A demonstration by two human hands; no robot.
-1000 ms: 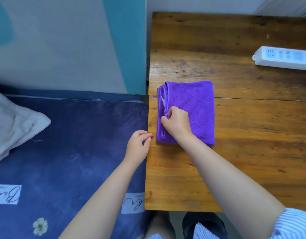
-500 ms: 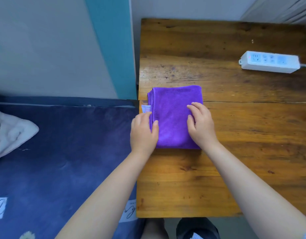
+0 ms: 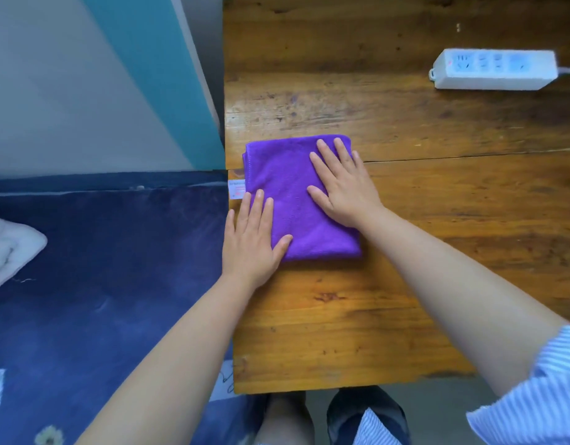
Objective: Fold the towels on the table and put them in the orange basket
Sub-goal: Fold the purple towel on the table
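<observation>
While both hands lie flat on it, the towel (image 3: 296, 200) sits folded on the table (image 3: 341, 332), close to the table's left edge and about midway along its depth. The left hand (image 3: 250, 242) is nearest, fingers straight and released, its heel on bare wood and its fingers over the towel's near-left corner, gripping nothing. Just beyond, the right hand (image 3: 340, 184) presses palm-down on the towel's right half, fingers spread, also holding nothing. The fold looks finished, so the likely risk is in the lift: with flat palms and no pinch on the stacked layers, they could slide apart or fall open on the way up, and the folding would need redoing. The towel's left edge lies very near the table's edge, with its white tag (image 3: 237, 189) sticking out there, so a sideways push could send it off onto the bed (image 3: 100, 268). Farther back, to the towel's right, lies a power strip (image 3: 492, 69), well apart. As for containers, no basket is in view, so I cannot tell where it stands or what it holds.
</observation>
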